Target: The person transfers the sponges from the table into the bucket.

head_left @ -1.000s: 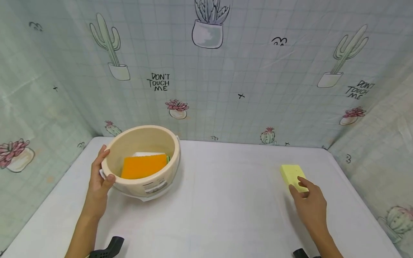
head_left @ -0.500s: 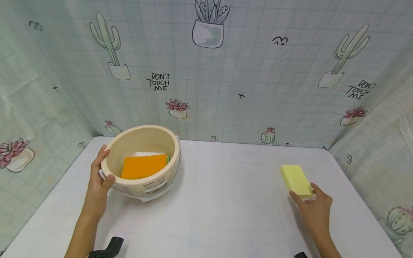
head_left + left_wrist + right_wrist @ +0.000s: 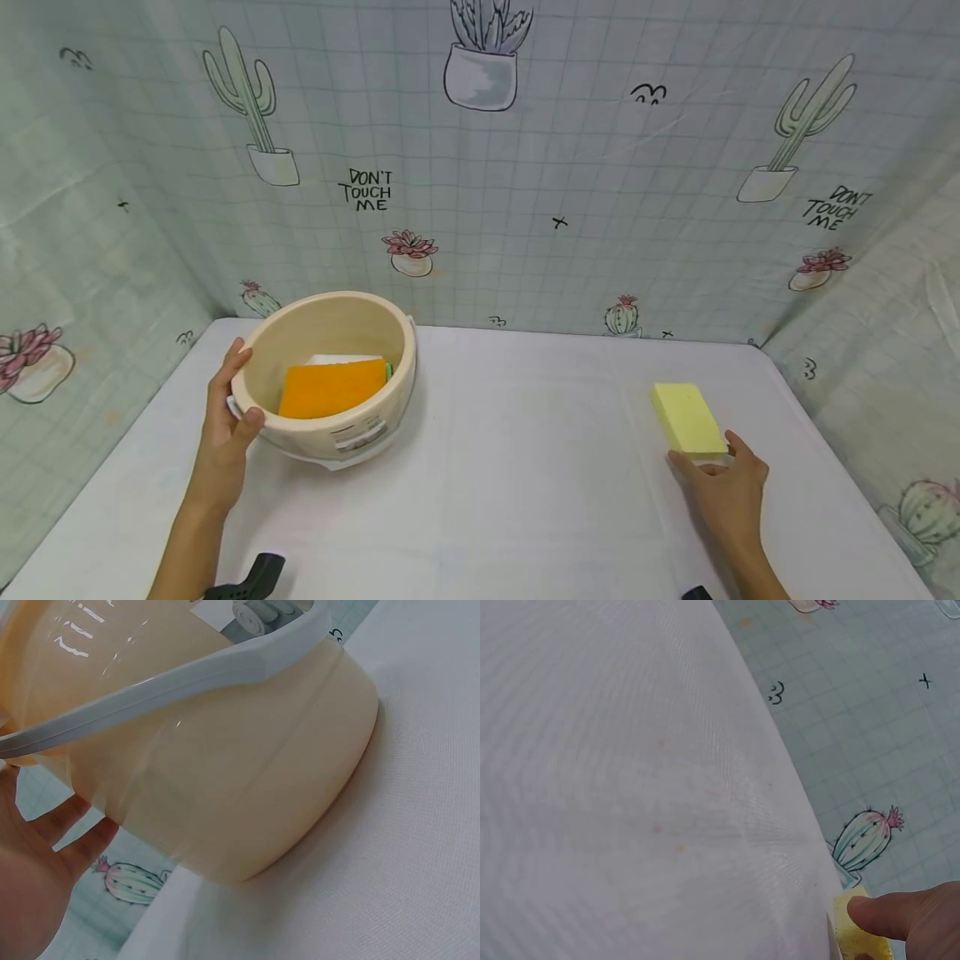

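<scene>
The left hand (image 3: pixel 225 425) grips the rim of the bowl (image 3: pixel 330 417), thumb inside; an orange sponge (image 3: pixel 332 387) lies in it. The right hand (image 3: pixel 723 492) pinches the near end of the yellow sponge (image 3: pixel 686 418), flat on the desk (image 3: pixel 510 467), well apart from the bowl

Wide bare stretch of white cloth-covered surface (image 3: pixel 525 467) between round cream plastic bowl (image 3: pixel 330 417) at left and flat pale-yellow rectangular sponge (image 3: pixel 686 419) at right; passage open there. Bowl blocks rear-left corner, left hand (image 3: pixel 225 421) on its rim. Cactus-print curtain wall (image 3: pixel 585 192) closes back and both sides. Right hand (image 3: pixel 723 492) at sponge's near end, front-right.
</scene>
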